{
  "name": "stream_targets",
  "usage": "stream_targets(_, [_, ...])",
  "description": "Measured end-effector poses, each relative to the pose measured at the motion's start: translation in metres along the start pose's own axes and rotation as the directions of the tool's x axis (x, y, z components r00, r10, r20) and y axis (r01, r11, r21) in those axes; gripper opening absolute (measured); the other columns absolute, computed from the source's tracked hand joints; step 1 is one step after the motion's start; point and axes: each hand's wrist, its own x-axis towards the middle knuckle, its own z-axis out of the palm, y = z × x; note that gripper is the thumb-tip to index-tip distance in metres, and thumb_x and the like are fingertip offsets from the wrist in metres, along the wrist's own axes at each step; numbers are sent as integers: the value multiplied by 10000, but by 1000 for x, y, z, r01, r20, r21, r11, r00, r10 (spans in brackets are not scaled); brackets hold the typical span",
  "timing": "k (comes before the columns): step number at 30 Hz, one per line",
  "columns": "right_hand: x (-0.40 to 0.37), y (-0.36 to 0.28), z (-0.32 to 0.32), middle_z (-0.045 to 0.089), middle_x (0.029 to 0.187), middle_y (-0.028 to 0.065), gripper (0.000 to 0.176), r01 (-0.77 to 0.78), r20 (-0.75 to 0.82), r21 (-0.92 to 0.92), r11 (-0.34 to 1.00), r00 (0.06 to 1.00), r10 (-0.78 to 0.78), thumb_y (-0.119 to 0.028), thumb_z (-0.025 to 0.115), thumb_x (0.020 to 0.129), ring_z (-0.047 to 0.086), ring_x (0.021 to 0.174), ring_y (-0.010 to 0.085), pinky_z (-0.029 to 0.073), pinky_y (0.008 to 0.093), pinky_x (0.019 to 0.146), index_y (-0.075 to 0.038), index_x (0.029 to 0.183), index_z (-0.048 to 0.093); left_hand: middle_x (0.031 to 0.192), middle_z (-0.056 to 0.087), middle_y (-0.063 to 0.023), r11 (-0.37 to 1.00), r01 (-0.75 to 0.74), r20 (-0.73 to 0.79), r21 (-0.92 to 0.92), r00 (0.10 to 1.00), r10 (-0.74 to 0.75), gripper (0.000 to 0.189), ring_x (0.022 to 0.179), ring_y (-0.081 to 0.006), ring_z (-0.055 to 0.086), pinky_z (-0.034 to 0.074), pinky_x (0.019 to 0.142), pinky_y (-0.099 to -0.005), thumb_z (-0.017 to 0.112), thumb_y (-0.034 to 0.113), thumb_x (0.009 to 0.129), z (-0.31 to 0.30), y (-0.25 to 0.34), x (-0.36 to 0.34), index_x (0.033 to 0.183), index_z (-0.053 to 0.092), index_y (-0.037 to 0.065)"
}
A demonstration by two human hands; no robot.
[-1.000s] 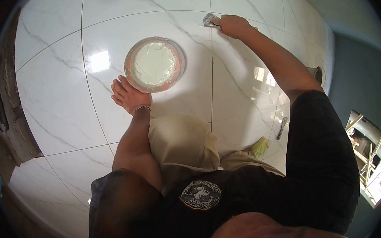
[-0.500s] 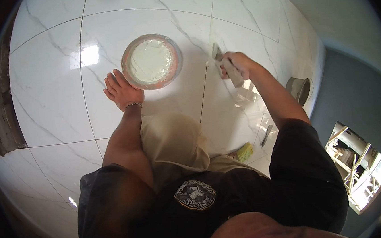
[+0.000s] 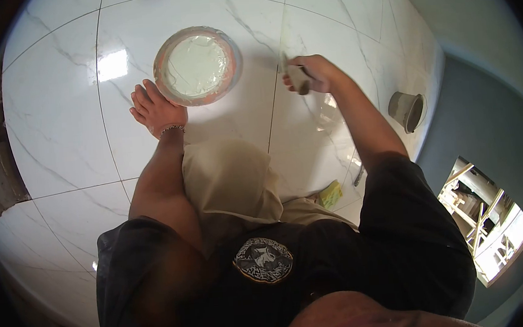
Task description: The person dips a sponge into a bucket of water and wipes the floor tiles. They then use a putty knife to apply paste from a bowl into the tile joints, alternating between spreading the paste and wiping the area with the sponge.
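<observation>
While the scraper [image 3: 291, 70] sits in the upper middle of the frame, on or just above the tile joint [image 3: 273, 122], its blade end is blurred and I can't confirm contact. Long axis runs roughly along the joint, slightly tilted: blade toward the top of the frame, handle butt toward lower right.

Right hand [image 3: 317, 73]: fingers clenched round the handle.

Risks, my read:
- blade tip wanders off the joint and scores the glossy floor [image 3: 62, 124]
- too steep an angle and the blade digs in or skips
- paste smears across the tile face

Left hand [image 3: 156, 110]: flat on the floor left of centre, fingers released and spread, holding nothing, just beside the bowl [image 3: 160, 73]. It seems to carry body weight. If it slides on the gloss, it knocks the bowl and spills the white paste [image 3: 195, 63].

Knee [image 3: 229, 178] is close below. Bucket [image 3: 408, 110] and yellow sponge [image 3: 331, 193] are well apart, right side.
</observation>
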Motion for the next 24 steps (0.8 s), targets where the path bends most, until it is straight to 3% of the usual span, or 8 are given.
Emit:
stream_targets(5, [8, 13, 56, 610, 1047, 243, 355, -3, -24, 137, 991, 1000, 7, -163, 509, 1000, 664, 873, 359, 606, 509, 826, 105, 1232, 489, 1605, 160, -147, 999, 8, 11, 33, 1000, -9, 744, 1514, -331, 77, 42, 1212, -563, 426, 505, 945, -1, 0, -1, 1549, 209, 128])
stream_targets(8, [-6, 16, 36, 631, 928, 141, 176, 146, -2, 181, 972, 989, -148, -208, 558, 966, 643, 781, 252, 601, 503, 777, -53, 1023, 618, 1603, 170, -150, 1000, 12, 19, 13, 1000, -12, 746, 1513, -335, 83, 45, 1213, -561, 438, 497, 940, -3, 1, -1, 1547, 217, 124])
stream_targets(9, [-5, 11, 29, 631, 928, 141, 176, 143, 0, 182, 973, 989, -145, -208, 558, 966, 643, 781, 252, 601, 503, 777, -53, 1023, 618, 1603, 170, -150, 1000, 13, 22, 16, 1000, -13, 746, 1513, -335, 83, 45, 1213, -561, 438, 497, 940, -3, -1, -1, 1547, 217, 124])
stream_targets(11, [5, -6, 14, 627, 892, 154, 257, 255, -236, 57, 965, 943, -235, -257, 580, 940, 642, 746, 263, 616, 473, 720, -6, 982, 611, 1597, 187, -156, 1000, 15, 10, 20, 1000, -15, 755, 1513, -339, 88, 47, 1214, -557, 459, 483, 933, -3, 2, -1, 1546, 221, 111])
stream_targets(14, [30, -46, 4, 610, 866, 114, 302, 276, -370, -62, 959, 886, -278, -318, 590, 920, 620, 704, 242, 611, 459, 680, -20, 961, 618, 1595, 195, -162, 999, 12, 24, 43, 1000, -13, 780, 1513, -338, 95, 48, 1215, -559, 509, 453, 915, -7, 5, -1, 1547, 219, 99])
stream_targets(18, [81, -85, 23, 594, 795, 92, 335, 387, -384, -142, 911, 827, -411, -347, 595, 926, 612, 704, 230, 614, 443, 638, -16, 965, 632, 1597, 189, -174, 999, -5, 53, 48, 999, 2, 879, 1511, -343, 103, 60, 1214, -561, 633, 406, 848, -16, 6, -3, 1550, 208, 92])
stream_targets(21, [84, -96, 56, 648, 847, 153, 340, 407, -440, -61, 911, 809, -391, -342, 601, 928, 664, 738, 255, 610, 454, 563, -6, 972, 640, 1585, 208, -181, 998, -26, 28, 53, 999, 24, 942, 1507, -339, 121, 77, 1215, -556, 694, 395, 809, -16, 11, -5, 1552, 197, 97])
stream_targets(24, [53, -85, 75, 654, 835, 151, 323, 413, -365, 144, 899, 867, -340, -313, 634, 913, 666, 720, 266, 625, 484, 667, 7, 954, 644, 1583, 214, -182, 997, -70, -12, 40, 997, 71, 940, 1505, -333, 130, 82, 1215, -554, 676, 423, 823, -3, 8, -5, 1553, 182, 98])
